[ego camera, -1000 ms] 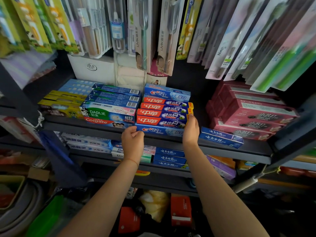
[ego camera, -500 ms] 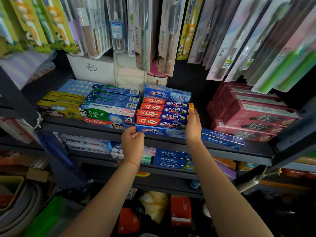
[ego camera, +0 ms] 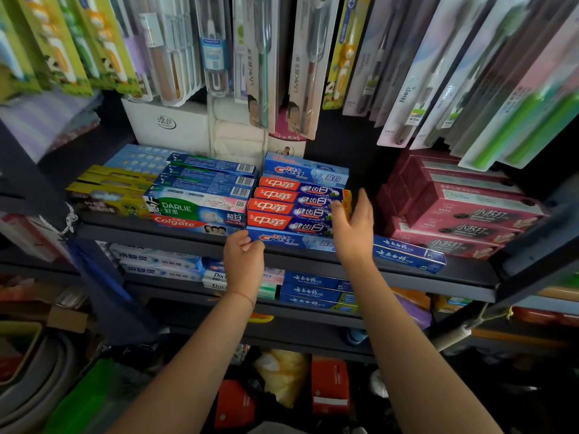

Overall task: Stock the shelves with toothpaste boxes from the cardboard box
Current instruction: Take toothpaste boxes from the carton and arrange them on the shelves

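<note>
Squaring works best evenly: left hand, curled, pinches the red-and-blue stack's bottom corner; right hand, spread empty, steadies its right end.

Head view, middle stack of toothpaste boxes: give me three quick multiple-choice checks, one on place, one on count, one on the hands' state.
1. Where does the dark red stack of toothpaste boxes stand on the dark metal shelf?
A. right of the middle stack
B. left of the green Darlie box
C. on the shelf below

2. How many red-and-blue toothpaste boxes lie between the two blue Crest boxes?
A. two
B. four
C. six

3. What is the right hand doing?
A. gripping a toothbrush pack
B. open, fingers at the right end of the middle stack
C. resting inside a cardboard box

Answers: 1 A, the dark red boxes sit past the right hand. 2 B, four red labels show stacked. 3 B, its fingers are spread at the box ends, while the left hand is curled at the bottom blue Crest box.
</note>
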